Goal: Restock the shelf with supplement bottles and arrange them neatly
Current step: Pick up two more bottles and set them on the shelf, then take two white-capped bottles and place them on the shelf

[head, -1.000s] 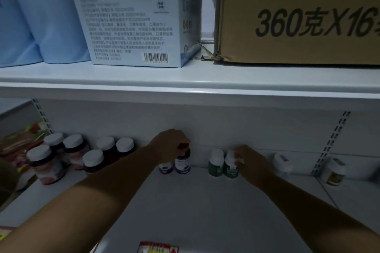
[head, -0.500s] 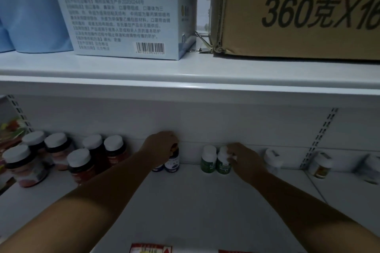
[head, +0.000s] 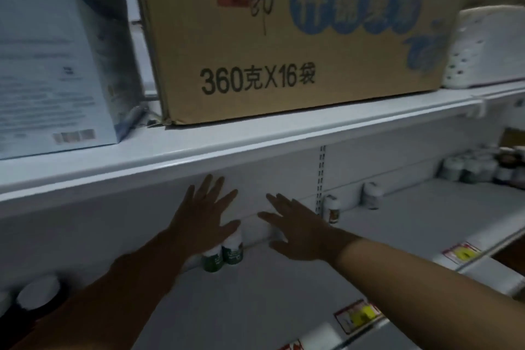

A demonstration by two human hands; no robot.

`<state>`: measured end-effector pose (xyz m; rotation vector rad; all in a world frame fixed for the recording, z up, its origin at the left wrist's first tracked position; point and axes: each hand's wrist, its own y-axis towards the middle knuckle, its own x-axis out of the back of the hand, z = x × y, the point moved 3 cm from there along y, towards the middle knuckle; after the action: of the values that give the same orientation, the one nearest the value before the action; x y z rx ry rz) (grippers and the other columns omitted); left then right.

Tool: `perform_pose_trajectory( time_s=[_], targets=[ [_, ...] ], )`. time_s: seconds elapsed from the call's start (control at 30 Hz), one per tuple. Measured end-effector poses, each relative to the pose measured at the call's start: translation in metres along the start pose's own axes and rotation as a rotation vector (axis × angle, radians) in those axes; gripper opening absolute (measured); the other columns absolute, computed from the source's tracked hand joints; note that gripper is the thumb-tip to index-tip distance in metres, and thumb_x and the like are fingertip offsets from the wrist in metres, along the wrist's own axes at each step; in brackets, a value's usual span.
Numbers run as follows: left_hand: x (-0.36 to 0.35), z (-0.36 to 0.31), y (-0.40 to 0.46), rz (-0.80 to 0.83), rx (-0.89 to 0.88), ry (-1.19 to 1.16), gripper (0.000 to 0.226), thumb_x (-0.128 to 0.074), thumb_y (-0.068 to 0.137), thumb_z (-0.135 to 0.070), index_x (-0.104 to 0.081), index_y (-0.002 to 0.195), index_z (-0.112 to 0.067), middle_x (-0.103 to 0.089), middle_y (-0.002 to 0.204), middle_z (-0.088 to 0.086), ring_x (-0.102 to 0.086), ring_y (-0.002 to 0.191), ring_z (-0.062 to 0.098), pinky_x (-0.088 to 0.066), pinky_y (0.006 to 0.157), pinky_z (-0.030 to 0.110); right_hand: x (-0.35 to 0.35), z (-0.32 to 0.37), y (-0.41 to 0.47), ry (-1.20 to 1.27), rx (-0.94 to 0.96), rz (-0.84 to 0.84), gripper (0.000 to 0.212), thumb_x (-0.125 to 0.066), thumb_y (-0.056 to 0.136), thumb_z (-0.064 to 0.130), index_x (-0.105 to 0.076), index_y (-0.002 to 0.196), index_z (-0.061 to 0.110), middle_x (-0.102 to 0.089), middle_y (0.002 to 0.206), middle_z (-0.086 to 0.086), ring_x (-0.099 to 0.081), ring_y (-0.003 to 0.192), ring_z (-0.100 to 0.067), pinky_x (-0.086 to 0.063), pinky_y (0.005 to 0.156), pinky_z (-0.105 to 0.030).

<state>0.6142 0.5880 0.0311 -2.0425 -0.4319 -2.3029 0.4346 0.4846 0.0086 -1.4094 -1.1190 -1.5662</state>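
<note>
— Where are the hands sitting relative to the bottles?

— Both are hanging spread-fingered over the back of the lower shelf [head: 255, 307], gripping nothing. The left hand [head: 203, 217] is hovering just above and in front of the two green bottles [head: 224, 253], covering their caps; whether the palm is touching them I cannot tell. The right hand [head: 298, 231] is lying flat just to the right of that pair, fingers straight, and a white bottle [head: 277, 234] is peeking out from behind its thumb side.

— And what is surrounding them?

— Going by size: above the hands the upper shelf [head: 227, 148] is carrying a big cardboard carton [head: 284, 37] printed 360克X16袋, with a pale blue box [head: 54, 65] to its left and a white pack [head: 488, 48] to its right. To the right of the right hand a small white-capped bottle [head: 333, 209] is standing beside the slotted upright, another white bottle [head: 372, 195] beyond it, and a blurred cluster of jars [head: 480, 169] far right. Yellow price tags [head: 358, 315] are lining the shelf edge. Down by the left forearm a white-lidded jar [head: 38, 293] is showing.

— What is differing from a moment ago?

— Earlier the left hand was curling over a dark purple-labelled bottle and the right was gripping the green pair; now both are opening out and letting go, and the view is swinging rightward and tilting.
</note>
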Motion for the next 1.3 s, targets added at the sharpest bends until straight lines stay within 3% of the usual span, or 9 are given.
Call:
perform_pose_trajectory(
  time_s=[0.1, 0.17, 0.27, 0.47, 0.6, 0.9, 1.1, 1.3],
  targets=[
    [-0.009, -0.051, 0.024, 0.085, -0.065, -0.005, 0.124, 0.031, 0.037, -0.087, 0.001, 0.147, -0.039, 0.015, 0.158, 0.000, 0.016, 0.145, 0.022, 0.005, 0.117, 0.051, 0.016, -0.028, -0.039, -0.077, -0.096, 0.089, 0.069, -0.040, 0.093, 0.051, -0.009, 0.150, 0.027, 0.010, 0.159, -0.008, 0.010, 0.146, -0.024, 0.004, 0.117, -0.043],
    [-0.008, -0.086, 0.038, 0.141, -0.073, -0.050, 0.110, 0.013, 0.051, -0.092, 0.000, 0.147, -0.039, 0.014, 0.158, -0.003, 0.015, 0.145, 0.021, 0.004, 0.118, 0.050, 0.023, -0.050, -0.064, -0.145, -0.153, 0.152, 0.071, -0.040, 0.092, 0.053, -0.007, 0.150, 0.027, 0.009, 0.159, -0.009, 0.009, 0.146, -0.026, 0.002, 0.118, -0.045],
    [0.003, -0.140, 0.058, 0.185, -0.093, -0.069, 0.073, -0.020, 0.085, -0.072, -0.003, 0.148, -0.038, 0.011, 0.159, -0.003, 0.012, 0.146, 0.019, 0.002, 0.118, 0.049, 0.039, -0.087, -0.104, -0.157, -0.233, 0.184, 0.072, -0.042, 0.092, 0.053, -0.008, 0.149, 0.027, 0.007, 0.159, -0.008, 0.007, 0.147, -0.026, -0.001, 0.120, -0.044],
    [0.029, -0.261, 0.113, 0.221, -0.117, -0.164, 0.071, -0.033, 0.087, -0.066, -0.015, 0.148, -0.033, -0.006, 0.159, -0.001, -0.007, 0.146, 0.020, -0.011, 0.119, 0.041, 0.073, -0.177, -0.202, -0.084, -0.354, 0.094, 0.070, -0.045, 0.090, 0.053, -0.015, 0.148, 0.028, 0.002, 0.160, -0.006, 0.002, 0.147, -0.024, -0.010, 0.118, -0.044],
    [0.041, -0.363, 0.152, 0.249, -0.142, -0.220, 0.070, -0.038, 0.085, -0.066, -0.023, 0.145, -0.032, -0.021, 0.155, -0.001, -0.023, 0.141, 0.022, -0.025, 0.115, 0.038, 0.092, -0.248, -0.274, -0.042, -0.456, 0.086, 0.070, -0.047, 0.090, 0.051, -0.013, 0.149, 0.030, 0.001, 0.160, -0.004, -0.001, 0.147, -0.022, -0.013, 0.117, -0.041],
    [0.042, -0.549, 0.238, 0.241, -0.258, -0.225, 0.076, -0.039, 0.085, -0.065, -0.020, 0.147, -0.026, -0.014, 0.158, 0.004, -0.017, 0.145, 0.024, -0.019, 0.118, 0.039, 0.090, -0.376, -0.406, 0.083, -0.690, 0.037, 0.070, -0.047, 0.089, 0.054, -0.014, 0.148, 0.033, -0.005, 0.160, -0.005, -0.005, 0.147, -0.022, -0.016, 0.119, -0.040],
    [0.017, -0.627, 0.304, 0.279, -0.381, -0.306, 0.074, -0.045, 0.085, -0.061, -0.023, 0.147, -0.027, -0.015, 0.158, -0.001, -0.019, 0.144, 0.020, -0.019, 0.118, 0.036, 0.084, -0.459, -0.439, 0.122, -0.792, 0.008, 0.069, -0.050, 0.089, 0.051, -0.015, 0.146, 0.037, -0.005, 0.160, -0.001, -0.005, 0.147, -0.022, -0.019, 0.116, -0.038],
    [-0.030, -0.658, 0.380, 0.354, -0.361, -0.471, 0.065, -0.046, 0.090, -0.051, -0.027, 0.146, -0.022, -0.030, 0.153, 0.002, -0.035, 0.136, 0.021, -0.027, 0.110, 0.027, 0.077, -0.545, -0.436, 0.106, -0.817, 0.066, 0.070, -0.051, 0.088, 0.051, -0.015, 0.146, 0.038, -0.005, 0.160, 0.000, -0.007, 0.146, -0.021, -0.020, 0.117, -0.037]
  ],
)
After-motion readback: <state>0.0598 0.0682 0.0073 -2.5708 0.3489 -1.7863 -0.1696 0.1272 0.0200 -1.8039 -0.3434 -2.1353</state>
